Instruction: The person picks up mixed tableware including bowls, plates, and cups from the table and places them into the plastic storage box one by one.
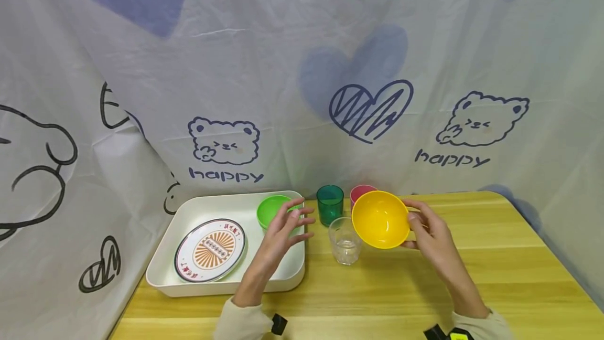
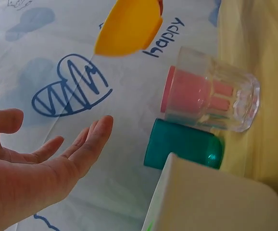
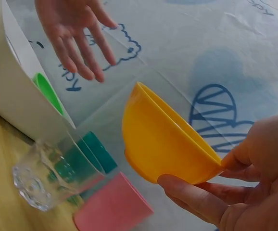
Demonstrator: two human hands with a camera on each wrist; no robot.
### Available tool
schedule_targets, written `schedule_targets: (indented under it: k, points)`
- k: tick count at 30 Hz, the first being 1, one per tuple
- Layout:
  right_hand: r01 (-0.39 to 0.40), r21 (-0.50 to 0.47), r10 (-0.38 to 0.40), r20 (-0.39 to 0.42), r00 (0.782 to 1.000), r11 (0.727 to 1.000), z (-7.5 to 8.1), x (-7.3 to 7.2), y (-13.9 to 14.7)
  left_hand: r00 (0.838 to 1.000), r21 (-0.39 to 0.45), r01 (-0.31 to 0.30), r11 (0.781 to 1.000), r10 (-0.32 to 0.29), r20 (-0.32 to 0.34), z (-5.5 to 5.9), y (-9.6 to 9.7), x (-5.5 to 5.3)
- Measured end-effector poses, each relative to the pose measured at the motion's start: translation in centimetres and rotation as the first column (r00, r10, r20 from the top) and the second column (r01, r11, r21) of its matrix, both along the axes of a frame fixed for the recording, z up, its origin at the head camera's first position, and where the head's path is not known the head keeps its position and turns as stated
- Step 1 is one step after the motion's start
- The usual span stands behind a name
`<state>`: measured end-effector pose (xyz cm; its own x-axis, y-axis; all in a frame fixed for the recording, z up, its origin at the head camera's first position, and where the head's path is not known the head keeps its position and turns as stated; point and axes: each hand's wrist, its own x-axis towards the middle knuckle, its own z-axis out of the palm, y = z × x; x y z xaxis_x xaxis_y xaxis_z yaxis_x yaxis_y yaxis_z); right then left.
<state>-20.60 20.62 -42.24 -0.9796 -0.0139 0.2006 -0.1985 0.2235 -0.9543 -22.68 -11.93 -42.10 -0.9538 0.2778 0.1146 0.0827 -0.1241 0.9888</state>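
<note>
A yellow bowl (image 1: 381,220) is held up by my right hand (image 1: 431,230), thumb and fingers pinching its right rim; its inside tilts toward the head camera. In the right wrist view the bowl (image 3: 163,139) hangs in the air above the cups. My left hand (image 1: 278,237) hovers over the right side of the white tray (image 1: 189,290), fingers spread and holding nothing. Inside the tray lie a green bowl (image 1: 270,210), partly covered by that hand, and a white plate (image 1: 211,250) with an orange sunburst print.
Right of the tray, a clear glass (image 1: 346,248) stands in front of a dark green cup (image 1: 330,204) and a pink cup (image 1: 360,190), the latter mostly behind the yellow bowl. All stand on a wooden table (image 1: 495,256). A printed white cloth (image 1: 283,77) hangs behind.
</note>
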Motion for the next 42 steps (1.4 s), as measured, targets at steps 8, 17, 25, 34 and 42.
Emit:
schedule_targets:
  k: [8, 17, 25, 34, 42]
  points:
    - [-0.072, -0.015, 0.072, 0.038, 0.997, 0.997, -0.4, 0.3, -2.2, 0.998, -0.057, 0.058, 0.997, -0.057, 0.03, -0.4, 1.3, 0.4]
    - [-0.108, -0.035, 0.109, 0.046, 0.993, 0.994, -0.7, 0.6, -3.7, 0.993, -0.087, 0.108, 0.99, -0.105, 0.048, -0.8, 2.2, 0.7]
    - [-0.127, -0.041, 0.13, 0.076, 0.989, 0.991, -0.9, 1.0, -4.1, 0.987, -0.121, 0.156, 0.98, -0.149, 0.062, -1.1, 2.7, 1.0]
    - [-0.147, -0.01, 0.147, 0.076, 0.986, 0.989, -1.1, 1.0, -4.7, 0.972, -0.169, 0.225, 0.96, -0.207, 0.114, -1.3, 2.5, 1.2]
    - [-0.207, -0.033, 0.208, 0.038, 0.977, 0.978, -0.9, 0.6, -5.4, 0.975, -0.201, 0.212, 0.956, -0.193, 0.109, -0.6, 1.2, 0.7]
